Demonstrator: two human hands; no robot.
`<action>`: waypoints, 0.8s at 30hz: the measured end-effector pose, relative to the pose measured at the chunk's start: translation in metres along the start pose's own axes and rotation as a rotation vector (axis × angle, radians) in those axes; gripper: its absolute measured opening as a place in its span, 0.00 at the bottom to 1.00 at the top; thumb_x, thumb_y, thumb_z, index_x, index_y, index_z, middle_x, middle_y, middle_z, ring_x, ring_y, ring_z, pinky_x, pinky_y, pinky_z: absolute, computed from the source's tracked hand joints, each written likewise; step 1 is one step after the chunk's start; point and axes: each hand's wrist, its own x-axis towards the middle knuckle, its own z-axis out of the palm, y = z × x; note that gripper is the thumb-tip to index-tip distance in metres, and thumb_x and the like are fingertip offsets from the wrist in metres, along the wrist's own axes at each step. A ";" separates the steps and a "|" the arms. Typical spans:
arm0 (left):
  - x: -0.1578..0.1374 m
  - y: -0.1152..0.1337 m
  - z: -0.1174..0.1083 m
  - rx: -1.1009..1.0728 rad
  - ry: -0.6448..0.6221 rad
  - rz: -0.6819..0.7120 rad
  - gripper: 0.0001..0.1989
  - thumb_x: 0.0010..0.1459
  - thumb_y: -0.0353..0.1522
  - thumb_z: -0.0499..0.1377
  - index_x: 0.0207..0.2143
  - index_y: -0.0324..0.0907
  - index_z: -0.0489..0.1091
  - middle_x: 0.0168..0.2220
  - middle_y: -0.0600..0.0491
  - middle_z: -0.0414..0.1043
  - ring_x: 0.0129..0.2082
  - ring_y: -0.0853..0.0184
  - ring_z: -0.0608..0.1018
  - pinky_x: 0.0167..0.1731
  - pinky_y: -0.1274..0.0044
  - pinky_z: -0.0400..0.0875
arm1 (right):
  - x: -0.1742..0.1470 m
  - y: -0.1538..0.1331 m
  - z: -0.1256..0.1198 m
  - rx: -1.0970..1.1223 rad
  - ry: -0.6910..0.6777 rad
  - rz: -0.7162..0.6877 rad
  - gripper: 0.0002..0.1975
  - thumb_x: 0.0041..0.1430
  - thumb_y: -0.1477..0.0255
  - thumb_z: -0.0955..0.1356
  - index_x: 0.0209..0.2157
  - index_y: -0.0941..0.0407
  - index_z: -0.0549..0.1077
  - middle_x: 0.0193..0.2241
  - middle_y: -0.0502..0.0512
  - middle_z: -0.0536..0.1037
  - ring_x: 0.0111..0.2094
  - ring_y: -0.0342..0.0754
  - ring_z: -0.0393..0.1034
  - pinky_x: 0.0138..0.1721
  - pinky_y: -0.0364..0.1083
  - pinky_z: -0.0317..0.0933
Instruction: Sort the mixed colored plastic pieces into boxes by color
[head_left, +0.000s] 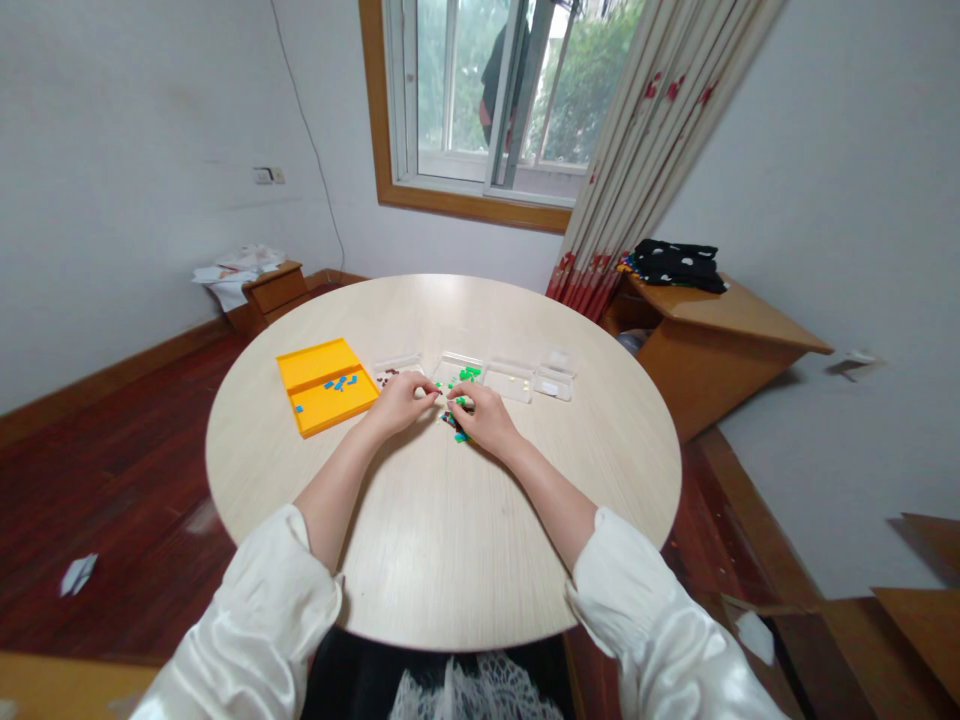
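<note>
Green pieces (pixel 469 374) look light, stiff, slick; I'd pinch edges. Left hand (pixel 405 402), right hand (pixel 486 416): near-pinched, can't tell contents.

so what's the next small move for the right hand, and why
Probably lift a green piece from the mixed pile into the clear tray just beyond: that tray already holds green pieces, and the right hand is right at the pile.
</note>
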 end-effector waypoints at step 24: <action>0.001 0.004 -0.013 0.067 0.322 -0.090 0.06 0.52 0.30 0.56 0.26 0.39 0.73 0.30 0.49 0.76 0.32 0.65 0.73 0.35 0.74 0.65 | -0.002 0.001 0.001 -0.077 -0.213 -0.088 0.03 0.52 0.78 0.68 0.26 0.57 0.71 0.28 0.52 0.74 0.33 0.45 0.66 0.39 0.45 0.56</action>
